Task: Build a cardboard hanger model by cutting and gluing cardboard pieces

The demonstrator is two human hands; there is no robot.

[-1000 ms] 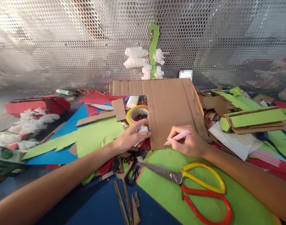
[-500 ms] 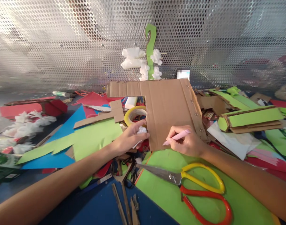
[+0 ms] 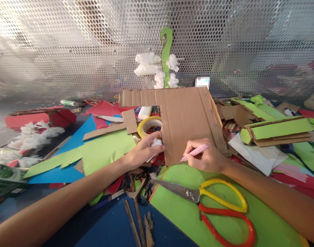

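Note:
A brown corrugated cardboard piece (image 3: 184, 120) with a long arm to the left lies in front of me. My right hand (image 3: 205, 156) grips a pink marker (image 3: 196, 151), its tip down by the cardboard's lower edge. My left hand (image 3: 143, 151) is at the cardboard's left edge, fingertips touching or very near it. Crumpled white tissue paper (image 3: 156, 142) shows between its thumb and fingers. Just above that hand sits a roll of yellow tape (image 3: 142, 128). Below both hands, large scissors (image 3: 195, 197) with yellow and red handles rest on a green sheet (image 3: 182, 219).
Behind the cardboard, a green hook-shaped strip (image 3: 166, 55) with white tufts stands before a perforated metal panel (image 3: 95, 34). Green paper (image 3: 107, 147), blue paper (image 3: 77, 137) and a red-covered box shape (image 3: 41, 118) lie left. A green-covered cardboard form (image 3: 277, 130) lies right. Cardboard scraps (image 3: 137, 219) lie in front.
The whole view has shifted very slightly to the right. The marker tip stays near the cardboard's lower edge, and both hands keep almost the same pose.

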